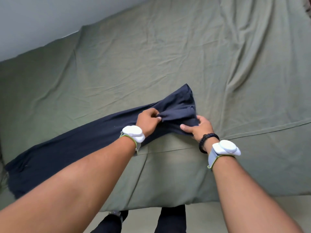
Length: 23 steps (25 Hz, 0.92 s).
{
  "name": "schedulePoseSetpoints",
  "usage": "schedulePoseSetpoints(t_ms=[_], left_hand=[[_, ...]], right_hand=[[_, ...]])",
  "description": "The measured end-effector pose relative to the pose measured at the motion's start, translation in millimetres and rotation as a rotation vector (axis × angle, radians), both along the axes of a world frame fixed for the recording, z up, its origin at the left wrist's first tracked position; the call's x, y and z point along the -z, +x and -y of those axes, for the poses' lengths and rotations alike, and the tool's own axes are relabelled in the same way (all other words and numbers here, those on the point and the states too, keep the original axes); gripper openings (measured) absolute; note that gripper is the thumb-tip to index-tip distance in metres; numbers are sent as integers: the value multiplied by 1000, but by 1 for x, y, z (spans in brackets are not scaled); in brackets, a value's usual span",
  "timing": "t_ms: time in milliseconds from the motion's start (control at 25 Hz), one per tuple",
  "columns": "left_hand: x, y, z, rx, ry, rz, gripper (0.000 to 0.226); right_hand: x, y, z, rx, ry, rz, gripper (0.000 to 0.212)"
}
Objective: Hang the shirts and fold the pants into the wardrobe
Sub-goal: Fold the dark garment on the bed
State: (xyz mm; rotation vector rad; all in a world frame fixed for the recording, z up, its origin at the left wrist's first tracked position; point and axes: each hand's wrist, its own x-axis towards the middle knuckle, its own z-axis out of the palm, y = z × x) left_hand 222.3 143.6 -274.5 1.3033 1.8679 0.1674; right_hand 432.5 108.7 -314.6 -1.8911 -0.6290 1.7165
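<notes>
A pair of dark navy pants [70, 145] lies stretched across the bed, running from the lower left up to a bunched end near the middle. My left hand [148, 121] pinches a fold of the bunched fabric from the left. My right hand [197, 127] grips the same bunched end from the right, fingers curled over the cloth. Both wrists carry white trackers, and the right wrist also has a black bracelet. Part of the pants is hidden under my left forearm.
The bed is covered by a wrinkled olive-green sheet [185, 56]. A pale wall [33, 17] borders it at the upper left. The bed's near edge runs along the bottom, with my dark-trousered legs [171, 219] standing against it.
</notes>
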Motion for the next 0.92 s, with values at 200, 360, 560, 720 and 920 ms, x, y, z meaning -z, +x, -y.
schedulePoseSetpoints(t_ms=[200, 360, 560, 720, 920], left_hand=[[-12, -12, 8, -185, -35, 206, 19], [-7, 9, 5, -175, 23, 113, 13], [-8, 25, -3, 242, -48, -67, 32], [-17, 19, -35, 120, 111, -121, 7], [-41, -4, -53, -236, 375, 20, 20]], right_hand=[[0, 27, 4, 8, -179, 331, 29], [-6, 22, 11, 28, -222, 464, 23], [-14, -6, 14, -518, 212, 865, 77], [4, 0, 15, -741, 522, 889, 45], [8, 7, -15, -641, 440, 919, 12]])
